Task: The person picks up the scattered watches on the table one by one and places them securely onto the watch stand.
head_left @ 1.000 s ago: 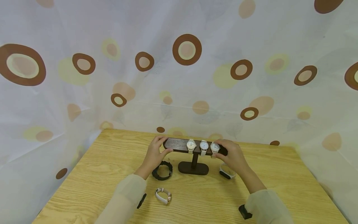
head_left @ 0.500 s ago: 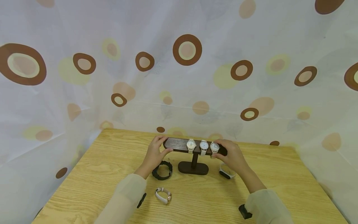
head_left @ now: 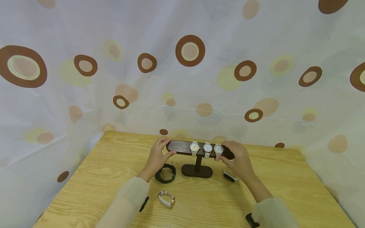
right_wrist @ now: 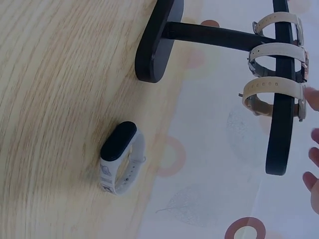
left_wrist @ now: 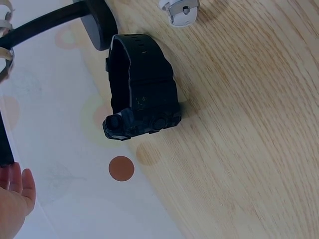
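A dark wooden watch stand (head_left: 180, 147) with a raised bar on a post and an oval base carries three light-strapped wristwatches: one left (head_left: 195, 147), one in the middle (head_left: 208, 148), one right (head_left: 218, 149). My left hand (head_left: 157, 156) holds the bar's bare left end between fingers and thumb; in the left wrist view its fingertips (left_wrist: 16, 174) meet the bar's end. At the opposite end, my right hand (head_left: 238, 160) has its fingers and thumb parted around the bar, right beside the right-hand watch. The right wrist view shows one fingertip (right_wrist: 312, 98) close to that watch's face, the other fingers spread.
On the wooden table lie a black watch (head_left: 166, 173) below the left hand, a pink-and-white strapped watch (head_left: 166, 199) nearer the front, and a white fitness band (right_wrist: 123, 157) below the right hand. A patterned sheet (head_left: 182, 82) hangs behind the table.
My right hand has shifted slightly right, its fingertips and thumb drawing off the right-hand watch. The left hand and the stand stay in place.
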Demonstrator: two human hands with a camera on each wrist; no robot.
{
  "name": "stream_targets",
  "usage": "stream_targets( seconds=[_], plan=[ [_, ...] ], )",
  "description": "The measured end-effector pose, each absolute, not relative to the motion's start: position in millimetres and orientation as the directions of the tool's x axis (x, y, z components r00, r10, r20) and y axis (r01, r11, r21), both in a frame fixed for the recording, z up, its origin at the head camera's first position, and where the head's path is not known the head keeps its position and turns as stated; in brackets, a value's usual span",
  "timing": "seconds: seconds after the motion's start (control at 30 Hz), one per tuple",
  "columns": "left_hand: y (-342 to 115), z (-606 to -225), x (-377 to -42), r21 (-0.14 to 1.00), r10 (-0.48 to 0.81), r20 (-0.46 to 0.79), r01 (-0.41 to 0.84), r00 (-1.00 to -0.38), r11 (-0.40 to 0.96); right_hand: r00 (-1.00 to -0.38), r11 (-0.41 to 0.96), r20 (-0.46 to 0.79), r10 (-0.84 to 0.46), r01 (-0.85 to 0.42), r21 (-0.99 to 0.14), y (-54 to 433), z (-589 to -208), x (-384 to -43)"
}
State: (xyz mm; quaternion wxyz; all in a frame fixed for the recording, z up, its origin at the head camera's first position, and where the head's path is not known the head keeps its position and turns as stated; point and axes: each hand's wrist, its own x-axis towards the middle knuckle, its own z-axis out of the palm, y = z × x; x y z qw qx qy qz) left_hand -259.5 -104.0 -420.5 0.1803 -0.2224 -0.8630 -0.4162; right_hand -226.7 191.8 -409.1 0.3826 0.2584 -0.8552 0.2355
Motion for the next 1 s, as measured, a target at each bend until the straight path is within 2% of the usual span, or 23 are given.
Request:
stream_targets(
  seconds=[0.17,0.3,0.43,0.77,0.9,1.0],
  plan=[
    [-105,-420,-259,0.632,0.233,0.501,0.536,-0.834,0.56,-0.46,0.763,0.878,-0.131,-0.612,-0.207,190,-408,-216],
    [-105,-419,-258,0.633,0.235,0.507,0.543,-0.829,0.551,-0.347,0.747,0.938,-0.02,-0.628,-0.216,186,-409,-208],
    [-106,-420,-257,0.634,0.227,0.517,0.547,-0.825,0.546,-0.277,0.736,0.961,-0.025,-0.655,-0.17,179,-413,-199],
    [-113,-430,-249,0.632,0.111,0.588,0.54,-0.801,0.556,-0.287,0.708,0.946,-0.147,-0.698,-0.102,157,-434,-183],
    [-115,-432,-242,0.66,0.065,0.559,0.491,-0.826,0.569,-0.291,0.694,0.938,-0.187,-0.715,-0.084,147,-438,-180],
    [-115,-435,-235,0.682,0.037,0.515,0.436,-0.856,0.586,-0.343,0.672,0.913,-0.22,-0.732,-0.113,138,-442,-176]
  ],
)
